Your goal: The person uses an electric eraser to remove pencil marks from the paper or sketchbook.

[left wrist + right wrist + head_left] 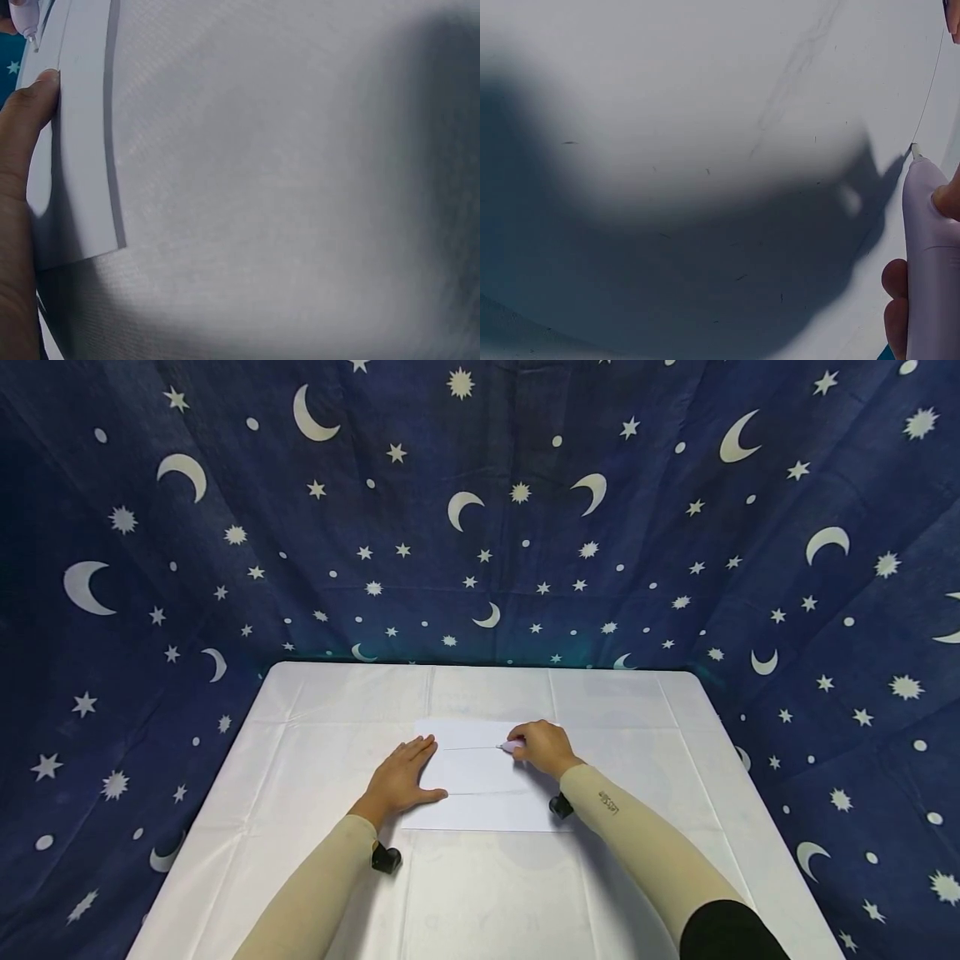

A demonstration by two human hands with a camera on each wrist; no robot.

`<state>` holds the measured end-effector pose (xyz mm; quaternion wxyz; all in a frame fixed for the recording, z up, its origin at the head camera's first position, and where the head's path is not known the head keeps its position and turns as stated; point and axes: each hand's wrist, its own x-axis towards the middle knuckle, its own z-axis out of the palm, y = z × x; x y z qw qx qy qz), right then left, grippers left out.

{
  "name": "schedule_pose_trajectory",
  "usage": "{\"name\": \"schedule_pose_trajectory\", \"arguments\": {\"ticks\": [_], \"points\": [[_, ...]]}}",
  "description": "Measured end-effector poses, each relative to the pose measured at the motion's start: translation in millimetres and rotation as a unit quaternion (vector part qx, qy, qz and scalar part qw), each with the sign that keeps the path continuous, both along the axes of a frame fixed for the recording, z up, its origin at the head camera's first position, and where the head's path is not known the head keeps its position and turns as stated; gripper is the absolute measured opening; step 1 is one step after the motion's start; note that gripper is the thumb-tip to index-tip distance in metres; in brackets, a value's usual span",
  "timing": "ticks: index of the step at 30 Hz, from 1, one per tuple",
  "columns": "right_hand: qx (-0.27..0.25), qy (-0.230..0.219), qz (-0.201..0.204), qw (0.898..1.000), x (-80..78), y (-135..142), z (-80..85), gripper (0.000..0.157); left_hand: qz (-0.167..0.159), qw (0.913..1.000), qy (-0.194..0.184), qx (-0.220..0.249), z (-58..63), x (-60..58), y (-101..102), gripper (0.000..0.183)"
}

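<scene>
A white sheet of paper (480, 814) lies on the table, with a thin dark line (467, 748) across its upper part and a fainter, smudged line (487, 793) lower down. My left hand (403, 779) rests spread on the sheet's left side, thumb (45, 90) stretched out over the paper. In my right hand (545, 748) I grip a thick lavender electric eraser (930, 262). Its narrow pale tip (917, 151) meets the end of the thin line in the right wrist view. Small dark crumbs (741, 277) are scattered on the paper. The right palm is hidden.
A white cloth with fold creases covers the table (480, 902). Behind and on both sides hangs a dark blue curtain (420, 510) with moons and stars. Each wrist carries a small black camera (386, 859).
</scene>
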<state>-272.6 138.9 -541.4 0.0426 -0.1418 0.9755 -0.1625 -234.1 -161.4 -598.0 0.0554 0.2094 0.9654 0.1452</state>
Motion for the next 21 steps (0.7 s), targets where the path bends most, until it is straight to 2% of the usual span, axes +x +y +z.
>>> {"name": "schedule_pose_trajectory", "arguments": {"ticks": [13,21], "points": [[0.003,-0.001,0.002,1.0,0.4,7.7,4.8,0.024,-0.005,0.9999,0.014,0.002,-0.2,-4.6,0.2,0.099],[-0.003,-0.004,0.004,1.0,1.7,6.0,5.0,0.024,-0.005,0.9999,0.001,0.009,3.4,-3.4,1.5,0.099]]}}
